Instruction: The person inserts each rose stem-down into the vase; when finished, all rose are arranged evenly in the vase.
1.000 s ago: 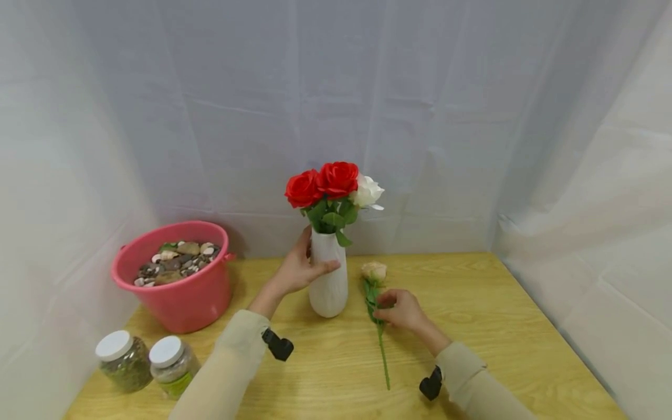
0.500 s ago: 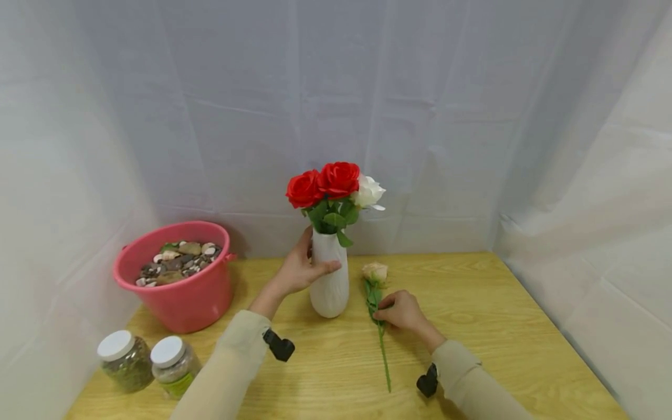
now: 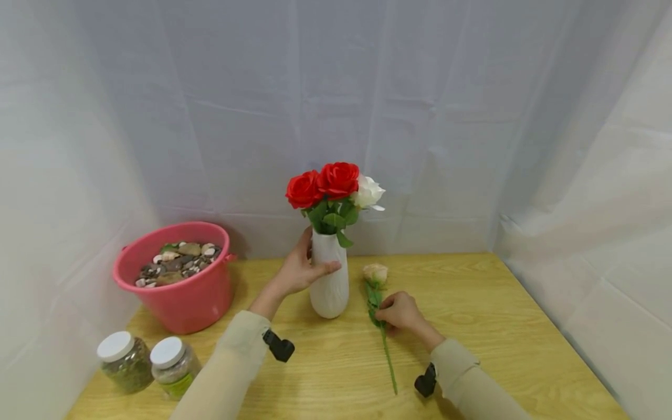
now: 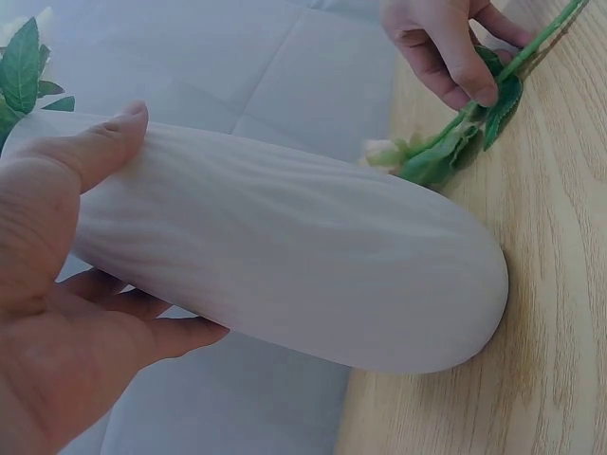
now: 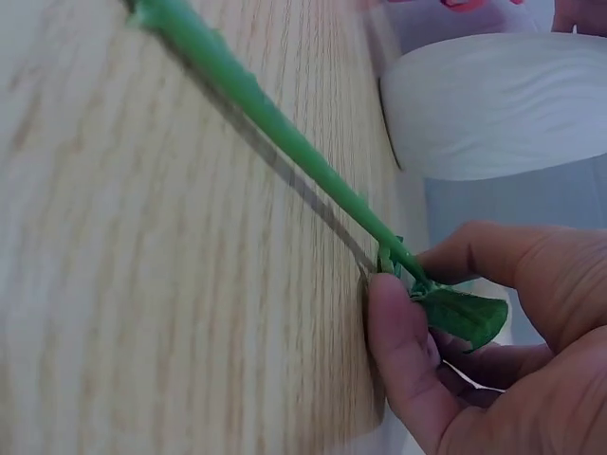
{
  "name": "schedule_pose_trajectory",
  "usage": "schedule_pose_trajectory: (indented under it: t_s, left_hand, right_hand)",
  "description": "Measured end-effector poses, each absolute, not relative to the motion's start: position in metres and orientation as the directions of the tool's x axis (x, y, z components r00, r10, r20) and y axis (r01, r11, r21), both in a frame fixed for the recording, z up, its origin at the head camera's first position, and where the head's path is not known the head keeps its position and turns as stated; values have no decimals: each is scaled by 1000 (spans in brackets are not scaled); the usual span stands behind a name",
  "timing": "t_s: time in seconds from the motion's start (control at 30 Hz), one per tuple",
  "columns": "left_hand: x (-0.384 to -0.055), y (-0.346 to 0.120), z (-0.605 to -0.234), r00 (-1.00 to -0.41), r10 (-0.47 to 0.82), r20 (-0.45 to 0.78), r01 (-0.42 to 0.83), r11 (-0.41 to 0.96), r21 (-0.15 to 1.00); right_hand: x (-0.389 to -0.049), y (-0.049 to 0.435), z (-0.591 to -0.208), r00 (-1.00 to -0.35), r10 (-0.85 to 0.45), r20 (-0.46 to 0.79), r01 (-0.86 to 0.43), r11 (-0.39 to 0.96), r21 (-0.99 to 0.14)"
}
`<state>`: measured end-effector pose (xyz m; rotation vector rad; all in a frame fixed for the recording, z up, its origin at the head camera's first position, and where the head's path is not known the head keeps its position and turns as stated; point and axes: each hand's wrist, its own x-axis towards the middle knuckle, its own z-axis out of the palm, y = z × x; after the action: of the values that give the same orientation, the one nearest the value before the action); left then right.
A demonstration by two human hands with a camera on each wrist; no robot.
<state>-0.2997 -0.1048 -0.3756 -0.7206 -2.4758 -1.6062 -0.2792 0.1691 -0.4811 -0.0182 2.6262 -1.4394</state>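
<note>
A white vase [image 3: 329, 286] stands upright mid-table, bearing two red roses [image 3: 338, 179] and a white rose [image 3: 368, 191]. My left hand [image 3: 301, 269] grips the vase's upper part, thumb across the front and fingers round the far side; the left wrist view shows this vase [image 4: 313, 246] large. To the right lies a cream rose [image 3: 375, 273] with a long green stem. My right hand [image 3: 403, 311] pinches that stem among its leaves, just above the wood. In the right wrist view, thumb and fingers close on the stem [image 5: 294, 142] beside a leaf.
A pink bucket [image 3: 184, 309] of pebbles and shells stands at the back left. Two white-lidded jars [image 3: 126, 361] sit in front of it. White sheeting [image 3: 446, 128] hangs behind and along both sides of the wooden table [image 3: 488, 326].
The cream rose's lower stem end has swung slightly right and towards me, with my right hand shifting a little. The left hand and vase stay nearly still.
</note>
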Motion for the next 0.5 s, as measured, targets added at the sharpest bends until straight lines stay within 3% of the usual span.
schedule_pose_trajectory:
  t_s: [0.5]
  left_hand:
    - [-298,-106,-376,-875,340,345,457,340,822]
  right_hand:
    - [-277,170,-473,-966,-76,-246,198,392,-898]
